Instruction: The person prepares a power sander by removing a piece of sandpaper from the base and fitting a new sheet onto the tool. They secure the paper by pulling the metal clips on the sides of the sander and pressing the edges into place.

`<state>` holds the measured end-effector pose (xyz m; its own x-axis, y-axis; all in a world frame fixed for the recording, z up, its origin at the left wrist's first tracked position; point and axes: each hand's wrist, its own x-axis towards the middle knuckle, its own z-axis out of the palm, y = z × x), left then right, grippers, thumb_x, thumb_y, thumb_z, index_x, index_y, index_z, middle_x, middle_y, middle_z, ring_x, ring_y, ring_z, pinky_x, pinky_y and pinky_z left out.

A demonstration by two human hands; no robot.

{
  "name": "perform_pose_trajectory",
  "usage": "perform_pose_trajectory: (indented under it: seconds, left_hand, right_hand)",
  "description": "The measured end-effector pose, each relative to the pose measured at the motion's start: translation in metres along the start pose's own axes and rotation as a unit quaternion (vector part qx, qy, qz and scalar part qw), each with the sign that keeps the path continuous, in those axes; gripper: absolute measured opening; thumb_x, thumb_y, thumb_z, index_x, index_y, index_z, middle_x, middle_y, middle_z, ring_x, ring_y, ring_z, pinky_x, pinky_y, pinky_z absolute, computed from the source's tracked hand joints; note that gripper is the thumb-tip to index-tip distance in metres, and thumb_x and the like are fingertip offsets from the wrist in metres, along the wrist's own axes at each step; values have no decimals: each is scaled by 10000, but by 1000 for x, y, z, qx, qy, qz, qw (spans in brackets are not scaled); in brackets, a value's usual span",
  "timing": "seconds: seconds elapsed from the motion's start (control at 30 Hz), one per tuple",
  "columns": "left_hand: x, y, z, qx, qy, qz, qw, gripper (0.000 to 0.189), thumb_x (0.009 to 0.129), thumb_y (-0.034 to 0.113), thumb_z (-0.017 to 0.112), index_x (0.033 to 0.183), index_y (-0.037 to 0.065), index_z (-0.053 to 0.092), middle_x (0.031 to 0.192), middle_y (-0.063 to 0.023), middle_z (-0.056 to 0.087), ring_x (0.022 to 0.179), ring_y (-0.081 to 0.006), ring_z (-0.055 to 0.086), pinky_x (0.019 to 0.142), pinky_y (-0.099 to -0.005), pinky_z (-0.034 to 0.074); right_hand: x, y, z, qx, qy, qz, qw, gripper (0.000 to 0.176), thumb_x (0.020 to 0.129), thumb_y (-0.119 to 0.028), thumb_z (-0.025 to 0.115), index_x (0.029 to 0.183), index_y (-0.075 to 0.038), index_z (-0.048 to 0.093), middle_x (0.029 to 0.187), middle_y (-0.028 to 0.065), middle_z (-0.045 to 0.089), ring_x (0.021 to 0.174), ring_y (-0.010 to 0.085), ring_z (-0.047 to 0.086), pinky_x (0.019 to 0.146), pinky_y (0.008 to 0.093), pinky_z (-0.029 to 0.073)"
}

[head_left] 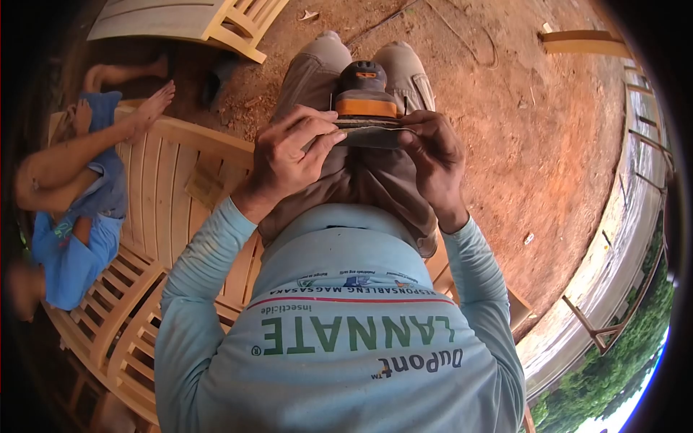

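Note:
I hold an orange and grey electric sander in front of my knees, with a sheet of sandpaper at its base. My left hand pinches the left edge of the sandpaper and the sander's base. Gripping the right edge of that same base and paper is my right hand. Both hands are closed on the tool. My long light-blue sleeves and tan trousers show below it.
An unfinished slatted wooden chair lies to my left. A person in blue leans on it with one hand. Another pale wooden chair stands at the top left. Red dirt floor spreads right, with a wooden railing and a plank.

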<state>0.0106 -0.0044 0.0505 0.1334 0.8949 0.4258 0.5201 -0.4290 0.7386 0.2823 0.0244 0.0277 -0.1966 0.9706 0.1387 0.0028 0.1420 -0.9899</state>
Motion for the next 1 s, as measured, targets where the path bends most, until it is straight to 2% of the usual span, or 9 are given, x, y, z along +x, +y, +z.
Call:
perform_pose_trajectory:
  seconds: [0.2, 0.3, 0.37, 0.47, 0.57, 0.67, 0.77, 0.87, 1.0]
  left_hand:
    - [-1, 0, 4, -13, 21, -7, 1000, 145, 947, -17, 890, 1020, 9, 768, 1050, -150, 817, 969, -294, 823, 856, -389, 652]
    - [-3, 0, 4, -10, 27, -3, 1000, 150, 960, -22, 875, 1036, 12, 750, 1066, -148, 814, 975, -294, 807, 870, -393, 644]
    - [-5, 1, 3, -23, 31, -7, 999, 149, 971, -27, 859, 1053, 13, 741, 1077, -147, 810, 983, -293, 795, 884, -395, 638]
    - [-5, 3, 2, -32, 22, -32, 999, 137, 986, -13, 848, 1064, 15, 739, 1068, -146, 801, 989, -290, 786, 899, -395, 628]
    - [-3, 5, 4, -32, 18, -66, 997, 158, 971, 4, 863, 1081, 28, 751, 1125, -141, 794, 1013, -315, 773, 908, -412, 623]
    - [7, 19, 4, 77, 33, -1, 997, 249, 936, 16, 887, 1155, 61, 780, 1226, -123, 771, 1069, -322, 746, 950, -439, 605]
    - [16, 25, 4, 107, -31, 95, 989, 346, 895, 64, 907, 1221, 116, 806, 1274, -70, 725, 1098, -297, 718, 971, -449, 557]
    - [19, 17, 10, 117, -83, 99, 985, 456, 840, 64, 953, 1265, 138, 805, 1273, -61, 733, 1107, -295, 706, 981, -448, 560]
    - [23, 7, 11, 103, -96, 106, 984, 432, 816, 46, 957, 1215, 137, 816, 1192, -30, 750, 1063, -294, 712, 946, -442, 567]
  right_hand:
    - [-2, -6, 1, 61, 18, 64, 996, 122, 1018, -1, 844, 1005, 25, 726, 1179, 132, 769, 1068, 184, 723, 965, 332, 581]
    - [-4, -8, -1, -4, 2, 39, 999, 145, 1048, -41, 824, 971, 27, 723, 1142, 129, 767, 1067, 195, 720, 965, 352, 576]
    - [-4, -12, 0, 10, 6, 48, 999, 162, 1068, -62, 803, 960, 30, 725, 1120, 128, 764, 1058, 196, 714, 955, 355, 568]
    - [-5, -13, 2, 11, 19, 74, 997, 166, 1085, -73, 780, 969, 35, 730, 1112, 122, 756, 1037, 190, 701, 937, 346, 555]
    - [-4, -13, 6, 21, 34, 98, 994, 153, 1090, -68, 765, 987, 39, 734, 1121, 112, 747, 1018, 181, 687, 932, 335, 544]
    - [-3, -16, 5, 39, 38, 125, 991, 148, 1092, -69, 762, 996, 40, 736, 1125, 102, 736, 1018, 175, 677, 935, 330, 539]
    - [3, -21, 5, 30, 33, 138, 989, 144, 1087, -68, 765, 991, 35, 733, 1119, 98, 728, 1023, 174, 670, 942, 327, 533]
    - [3, -20, 2, 23, 16, 139, 990, 144, 1071, -66, 778, 974, 24, 724, 1111, 95, 724, 1025, 178, 666, 946, 329, 529]
    - [2, -16, 3, 21, 18, 136, 990, 158, 1041, -65, 805, 945, 13, 707, 1102, 94, 722, 1028, 187, 662, 949, 336, 527]
